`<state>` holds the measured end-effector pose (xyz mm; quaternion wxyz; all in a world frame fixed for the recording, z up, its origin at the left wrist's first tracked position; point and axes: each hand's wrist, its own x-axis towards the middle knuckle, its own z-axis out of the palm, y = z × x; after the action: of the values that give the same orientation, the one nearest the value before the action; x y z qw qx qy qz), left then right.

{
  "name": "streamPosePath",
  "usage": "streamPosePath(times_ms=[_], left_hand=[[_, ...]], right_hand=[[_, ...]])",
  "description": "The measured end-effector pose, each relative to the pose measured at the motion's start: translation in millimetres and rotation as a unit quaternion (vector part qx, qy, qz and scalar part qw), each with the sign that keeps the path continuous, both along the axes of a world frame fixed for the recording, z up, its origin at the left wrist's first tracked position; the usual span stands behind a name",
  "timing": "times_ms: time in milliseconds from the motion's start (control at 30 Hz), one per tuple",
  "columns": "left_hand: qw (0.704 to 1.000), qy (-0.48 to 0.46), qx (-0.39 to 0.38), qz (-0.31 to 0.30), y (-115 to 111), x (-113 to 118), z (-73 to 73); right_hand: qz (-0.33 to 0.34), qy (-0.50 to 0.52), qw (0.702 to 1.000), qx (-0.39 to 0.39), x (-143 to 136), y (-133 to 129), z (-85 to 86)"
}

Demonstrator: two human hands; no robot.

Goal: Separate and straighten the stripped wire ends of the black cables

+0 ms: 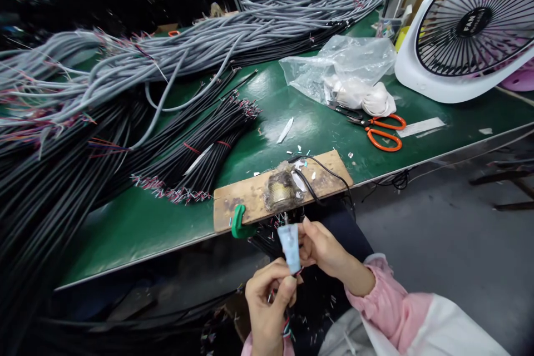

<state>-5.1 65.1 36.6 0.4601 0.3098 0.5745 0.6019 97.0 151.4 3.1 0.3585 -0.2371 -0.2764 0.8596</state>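
Observation:
My left hand point(271, 295) is closed in a pinch on thin coloured wires point(287, 325) below a light blue conical piece point(290, 247). Beside that piece, on its right, my right hand point(323, 247) has its fingers bent and pressed together; what they hold, if anything, is hidden. The blue piece hangs just under a metal tip at the front of a stained, roundish device point(281, 189). This device sits on a wooden board point(246, 194) at the table's front edge, with a green clamp point(239, 222) at the board's left.
Grey cables point(200, 44) and bundled black cables point(217, 150) cover the green table point(267, 105) at the left and back. Orange-handled scissors point(384, 132), a clear plastic bag point(342, 64) and a white fan point(438, 80) are at the right.

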Motion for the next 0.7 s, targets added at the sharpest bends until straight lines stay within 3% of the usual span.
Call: streamPosePath(times_ms=[100,267,467,567,633,700], left_hand=[[1.000,0.010,-0.007,-0.017,-2,-1,-0.3],[0.999,0.022,-0.012,-0.042,-9,1,2.6],[0.976,-0.074,-0.165,-0.118,-21,-4,-7.8],[0.952,-0.101,-0.226,-0.179,-25,-8,-25.2],[0.961,-0.071,-0.223,-0.148,-27,-8,-36.2],[0.967,-0.036,-0.199,-0.157,-27,-5,-43.0]], right_hand=[[-0.008,-0.019,1.000,-0.014,11,-9,-5.6],[-0.008,-0.086,0.996,0.032,32,-24,-9.9],[0.006,-0.150,0.979,0.140,47,-37,-11.1],[0.003,-0.179,0.956,0.232,47,-39,-6.9],[-0.012,-0.209,0.926,0.313,46,-41,-2.5],[-0.035,-0.232,0.893,0.385,44,-43,1.4]])
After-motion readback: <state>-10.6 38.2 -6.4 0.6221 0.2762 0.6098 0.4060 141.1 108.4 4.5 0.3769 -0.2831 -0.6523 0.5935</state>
